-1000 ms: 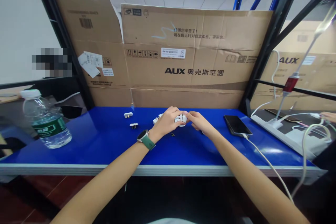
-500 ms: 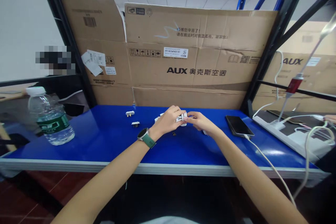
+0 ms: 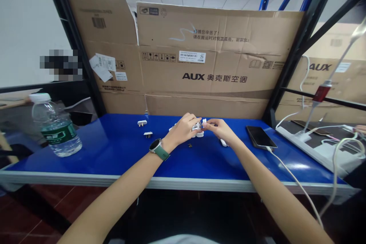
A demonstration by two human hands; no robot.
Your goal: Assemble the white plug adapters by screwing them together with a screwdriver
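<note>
Cardboard panel (image 3: 200, 91): it is walling off the back of the table (image 3: 111, 156), behind the left hand (image 3: 184, 129) and right hand (image 3: 222, 130)
Bottle (image 3: 58, 129): it is blocking the far left, while open blue surface is stretching from it to two white plug pieces (image 3: 142, 123)
Gap between forearms (image 3: 254, 167): free room is running from the small dark pieces (image 3: 190, 145) to the front edge, a white piece (image 3: 223, 143) lying just beside the right hand
Phone (image 3: 260, 137): it is obstructing the right side, its cable (image 3: 294, 180) trailing over the front edge

- White gadget (image 3: 196, 126): partly hidden by the left hand (image 3: 183, 129).
- White piece (image 3: 204, 122) in the right hand (image 3: 222, 130): too small to identify.
- Black bits (image 3: 190, 145): likewise.
- Another person's hand (image 3: 360, 128): blurred, cut off by the right edge.
</note>
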